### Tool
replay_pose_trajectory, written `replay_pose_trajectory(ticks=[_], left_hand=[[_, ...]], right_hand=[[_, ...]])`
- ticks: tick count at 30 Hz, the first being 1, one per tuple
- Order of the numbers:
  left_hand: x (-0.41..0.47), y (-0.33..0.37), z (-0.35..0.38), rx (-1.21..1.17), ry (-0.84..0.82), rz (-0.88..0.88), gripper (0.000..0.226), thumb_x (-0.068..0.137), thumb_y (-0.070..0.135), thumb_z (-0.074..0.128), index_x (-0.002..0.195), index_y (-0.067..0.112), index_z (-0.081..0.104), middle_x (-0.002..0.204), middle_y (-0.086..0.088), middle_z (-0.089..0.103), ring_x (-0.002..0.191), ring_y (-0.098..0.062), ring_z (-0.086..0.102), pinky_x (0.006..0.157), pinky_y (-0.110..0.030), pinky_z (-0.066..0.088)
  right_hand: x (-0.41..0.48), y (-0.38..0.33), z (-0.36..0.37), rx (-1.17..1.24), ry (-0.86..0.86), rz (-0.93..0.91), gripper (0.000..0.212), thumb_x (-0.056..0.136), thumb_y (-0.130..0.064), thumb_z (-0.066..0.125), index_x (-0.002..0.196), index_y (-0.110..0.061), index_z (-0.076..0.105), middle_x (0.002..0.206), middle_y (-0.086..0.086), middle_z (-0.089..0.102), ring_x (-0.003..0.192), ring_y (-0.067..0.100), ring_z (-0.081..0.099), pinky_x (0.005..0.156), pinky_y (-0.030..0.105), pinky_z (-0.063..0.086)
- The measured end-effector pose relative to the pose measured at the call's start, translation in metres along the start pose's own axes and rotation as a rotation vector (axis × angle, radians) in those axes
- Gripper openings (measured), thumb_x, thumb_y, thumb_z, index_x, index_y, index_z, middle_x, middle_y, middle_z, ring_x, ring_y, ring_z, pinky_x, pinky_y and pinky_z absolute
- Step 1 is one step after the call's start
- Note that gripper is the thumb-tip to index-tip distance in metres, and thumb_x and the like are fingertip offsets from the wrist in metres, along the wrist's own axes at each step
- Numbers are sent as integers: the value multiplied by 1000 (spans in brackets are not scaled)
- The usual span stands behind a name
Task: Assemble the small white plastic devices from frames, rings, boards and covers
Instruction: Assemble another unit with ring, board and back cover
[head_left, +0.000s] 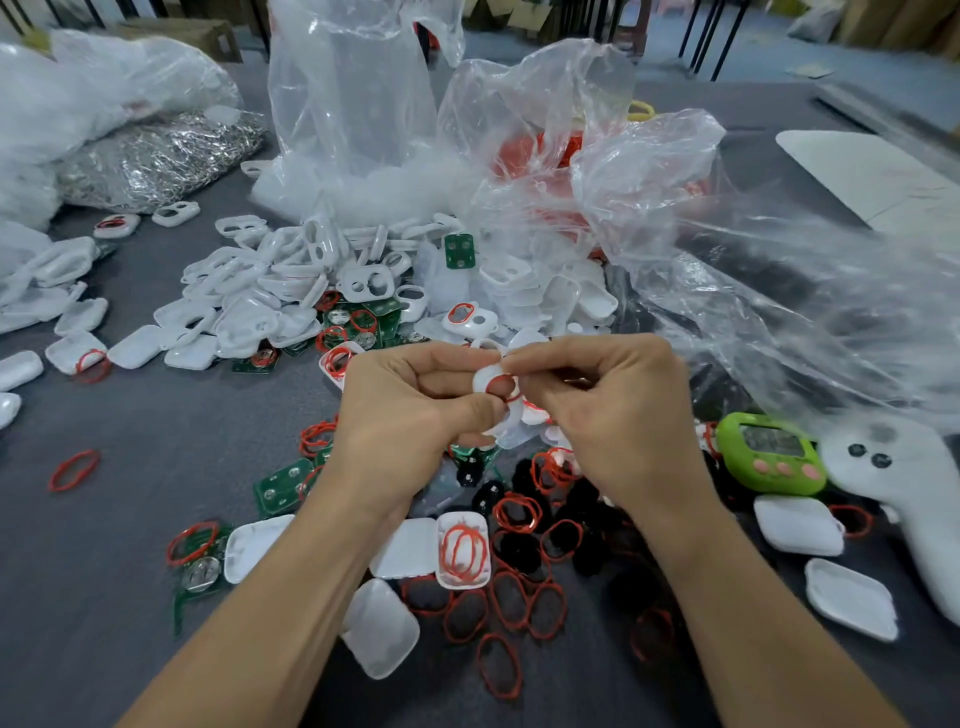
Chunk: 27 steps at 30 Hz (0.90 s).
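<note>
My left hand (410, 410) grips a small white plastic frame (491, 375) above the middle of the table. A red ring (502, 385) lies in the frame's round opening. My right hand (613, 410) pinches the frame's right edge and the ring with thumb and forefinger. Behind my hands spreads a heap of white frames (291, 291). Green boards (280, 486) lie left of my left wrist, and another green board (460, 251) stands in the heap. Loose red rings (519, 512) and white covers (379, 629) lie under my forearms.
Crumpled clear plastic bags (701, 249) rise at the back and right. A silver foil pack (156, 156) lies back left. A green timer-like device (771, 452) and a white controller-shaped object (904, 483) sit at the right. The table top is grey (130, 415).
</note>
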<state>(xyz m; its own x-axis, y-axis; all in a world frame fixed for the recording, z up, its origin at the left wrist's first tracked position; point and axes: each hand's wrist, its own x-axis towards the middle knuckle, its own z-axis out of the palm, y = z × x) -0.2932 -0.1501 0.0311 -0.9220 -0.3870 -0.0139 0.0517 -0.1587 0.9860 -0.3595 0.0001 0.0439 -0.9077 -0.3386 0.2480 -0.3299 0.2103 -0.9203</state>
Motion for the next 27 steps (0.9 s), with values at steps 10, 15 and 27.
replay_pose_trajectory(ticks=[10, 15, 27], left_hand=[[4, 2, -10, -48, -133, -85, 33, 61, -1, 80, 90, 16, 83, 89, -16, 79, 76, -29, 77, 56, -32, 62], [6, 0, 0, 185, -49, 89, 32, 75, -3, 80, 99, 19, 81, 86, -5, 80, 70, -16, 75, 58, -23, 58], [0, -8, 11, 445, 303, 228, 38, 74, 10, 81, 102, 36, 79, 69, 19, 74, 64, 1, 70, 64, -16, 57]], right_hand=[[2, 4, -3, 262, -156, 186, 22, 89, 4, 71, 89, -15, 83, 84, 5, 80, 77, 26, 79, 71, 38, 65], [4, 8, 1, 223, -87, 231, 14, 89, -11, 77, 83, -22, 83, 76, 4, 79, 67, 21, 77, 60, 28, 61], [-7, 8, 24, 233, -110, 205, 19, 89, -21, 75, 107, -23, 80, 95, -8, 80, 94, 9, 76, 86, 39, 63]])
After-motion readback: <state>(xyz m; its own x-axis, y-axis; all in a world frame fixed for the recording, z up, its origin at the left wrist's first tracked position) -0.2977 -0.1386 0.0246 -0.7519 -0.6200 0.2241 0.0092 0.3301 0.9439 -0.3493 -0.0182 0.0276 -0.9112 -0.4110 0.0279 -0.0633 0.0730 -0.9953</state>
